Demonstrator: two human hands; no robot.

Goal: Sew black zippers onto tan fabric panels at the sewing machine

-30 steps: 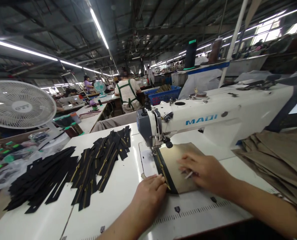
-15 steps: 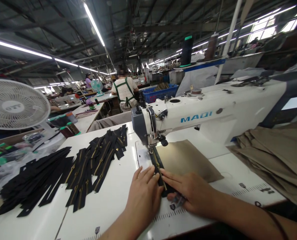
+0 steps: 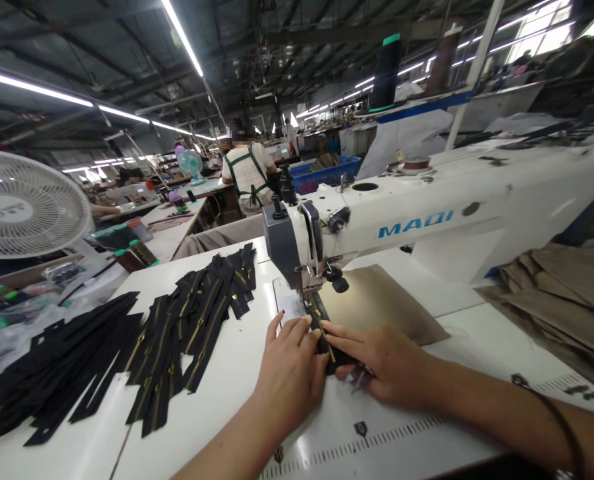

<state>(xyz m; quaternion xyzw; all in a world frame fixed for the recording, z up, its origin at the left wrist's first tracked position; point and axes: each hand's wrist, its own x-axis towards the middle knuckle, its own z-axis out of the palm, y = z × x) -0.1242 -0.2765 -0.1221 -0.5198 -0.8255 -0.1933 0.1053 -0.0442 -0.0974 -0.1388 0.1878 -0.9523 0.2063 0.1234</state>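
Observation:
A black zipper (image 3: 333, 359) with gold teeth runs lengthwise under the presser foot of a white sewing machine (image 3: 417, 227), along the left edge of an olive-brown fabric panel (image 3: 381, 303). My left hand (image 3: 294, 363) presses on its left side, fingers bent and close together, the index finger raised a little. From the right, my right hand (image 3: 381, 367) lays its fingers on the zipper, thumb low beside its near end. A small greyish, shiny object (image 3: 361, 379) shows beneath the right palm; its kind is unclear. The needle tip is hard to make out.
Several black zippers (image 3: 191, 327) are spread on the white table, beside a pile of black strips (image 3: 61, 367). Folded brown fabric (image 3: 561, 300) lies right. A white fan (image 3: 21, 207) stands left. Ahead, a co-worker (image 3: 249, 167) sits near a blue basket (image 3: 327, 175).
Both hands and the zipper have moved slightly forward, toward the presser foot. The slider sits closer to the foot. The whole view has shifted a little.

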